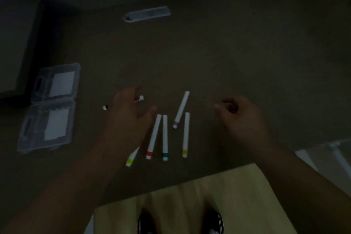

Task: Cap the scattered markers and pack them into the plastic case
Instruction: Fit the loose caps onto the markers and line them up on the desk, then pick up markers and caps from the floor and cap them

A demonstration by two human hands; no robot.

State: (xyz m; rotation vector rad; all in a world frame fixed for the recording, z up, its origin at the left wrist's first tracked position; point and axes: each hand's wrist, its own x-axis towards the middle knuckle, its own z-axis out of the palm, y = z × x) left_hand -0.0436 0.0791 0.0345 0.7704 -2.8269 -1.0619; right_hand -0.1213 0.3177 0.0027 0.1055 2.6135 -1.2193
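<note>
On the dim brown carpeted floor [228, 62], several white markers lie scattered between the person's two hands. A white marker with a red band [153, 137] and a white marker with a teal band [165, 137] lie side by side, nearly touching at their far ends. Just right of them sits a white marker with a yellow band [186, 135], and above it a white marker with a purple band [181, 110] lies tilted. A white marker with a lime-green band [132, 156] is partly hidden under the left forearm.

The left hand [127, 112] reaches palm-down over the floor with fingers spread and fairly straight; a small white piece [141, 98] shows just past its fingers and another [105, 107] at its left edge, but whether the hand touches either I cannot tell. The right hand [241, 114] hovers well right of the markers, its fingers loosely curled and holding nothing visible.

Far left, a clear plastic case [49, 108] lies wide open, both halves flat, with white rectangles inside. Farther away rests a pale grey oblong object [146, 14]. Near the bottom edge are tan trousers [199, 195] and dark shoes [214, 220].
</note>
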